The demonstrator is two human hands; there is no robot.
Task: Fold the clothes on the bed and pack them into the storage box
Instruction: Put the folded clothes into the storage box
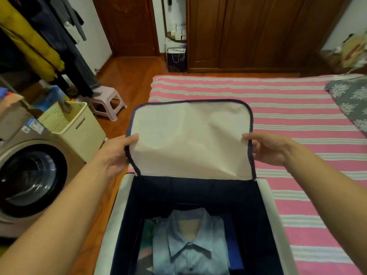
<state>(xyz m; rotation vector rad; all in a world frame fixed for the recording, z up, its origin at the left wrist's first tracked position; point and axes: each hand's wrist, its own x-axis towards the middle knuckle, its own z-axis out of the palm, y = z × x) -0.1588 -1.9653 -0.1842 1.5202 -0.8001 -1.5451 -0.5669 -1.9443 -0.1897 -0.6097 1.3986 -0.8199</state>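
Bed with pink-and-white striped sheet (278, 108) fills the right half of the view. No loose garments visible on the exposed sheet; only a grey floral-patterned quilt (349, 102) lies at the far right edge.

Navy fabric storage box with pale rim (127, 197) sits at the near left corner of the bed, open at the top. Its soft cream-lined lid flap with navy piping (190, 139) stands raised from the far wall, hinged there and held upright.

Inside the box: folded light-blue collared button shirt (188, 243), collar toward the far wall, lying flat on top of the contents. Edges of other folded items show to either side of it, one patterned at left, one blue at right; cannot identify them.

Left hand (117, 153) pinches the left edge of the flap, thumb on the cream lining, fingers behind. Right hand (272, 147) grasps the right edge likewise, thumb in front.

Beside the bed, left: gold front-loading washing machine (29, 175), cream plastic hamper (73, 128), small pink stool (107, 102).

Judgement: folding and packing look complete as far as visible. Remaining step is likely lowering the flap and closing the box.
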